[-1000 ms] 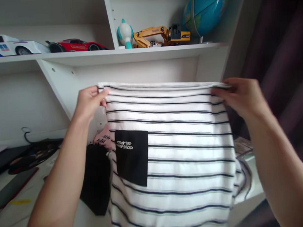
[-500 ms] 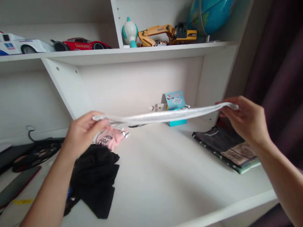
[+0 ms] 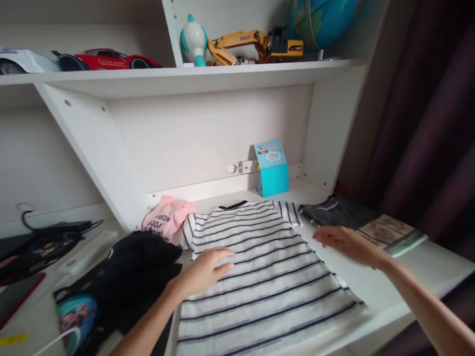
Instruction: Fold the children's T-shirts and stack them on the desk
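Observation:
A white T-shirt with dark stripes point(image 3: 256, 281) lies spread flat on the white desk, its dark collar toward the back wall. Over its left half hovers my left hand point(image 3: 207, 270), fingers apart and holding nothing. My right hand point(image 3: 343, 243) is just beyond the shirt's right side, slightly blurred, its fingers stretched out with nothing in them. Beyond it lies a folded dark T-shirt point(image 3: 343, 211) with a printed panel. Crumpled black clothing point(image 3: 139, 269) lies left of the striped shirt, and a pink garment with lettering point(image 3: 166, 218) sits behind it.
A blue desk calendar point(image 3: 274, 179) stands at the back by a wall socket. On the shelf above are a red toy car point(image 3: 114, 58), a yellow toy excavator point(image 3: 256, 45) and a globe point(image 3: 329, 14). Cables, a phone-like device point(image 3: 16, 300) and a power strip point(image 3: 88, 252) occupy the left side.
The white cloth that was stretched in the air between both hands now lies flat on the desk as a striped T-shirt. Both hands have let go and moved lower.

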The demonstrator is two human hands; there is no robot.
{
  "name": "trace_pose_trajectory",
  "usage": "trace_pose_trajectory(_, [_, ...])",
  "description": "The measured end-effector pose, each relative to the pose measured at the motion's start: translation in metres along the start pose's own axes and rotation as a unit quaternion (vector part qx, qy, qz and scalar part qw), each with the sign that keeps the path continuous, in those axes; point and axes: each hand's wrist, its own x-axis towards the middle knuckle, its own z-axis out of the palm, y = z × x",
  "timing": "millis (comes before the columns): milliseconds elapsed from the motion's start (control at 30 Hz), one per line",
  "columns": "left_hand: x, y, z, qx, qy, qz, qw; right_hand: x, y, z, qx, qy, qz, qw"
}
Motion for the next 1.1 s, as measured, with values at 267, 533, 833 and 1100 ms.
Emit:
trace_pose_trajectory(267, [0.068, -0.060, 0.068, 0.166, 0.043, -0.072, 0.983, 0.127, -0.027, 0.053, -0.086, 0.017, -0.030, 0.996])
trace_pose_trajectory(533, [0.060, -0.055, 0.064, 0.151, 0.031, -0.060, 0.986, 0.150, -0.022, 0.118, -0.160, 0.004, 0.063, 0.985])
trace_pose_trajectory(833, [0.058, -0.130, -0.022, 0.109, 0.205, -0.172, 0.957, 0.151, 0.003, 0.125, -0.203, 0.000, 0.067, 0.977])
trace_pose_trajectory(1100, [0.045, -0.171, -0.019, 0.144, 0.219, -0.243, 0.934, 0.153, 0.005, 0.127, -0.209, 0.007, 0.057, 0.976])
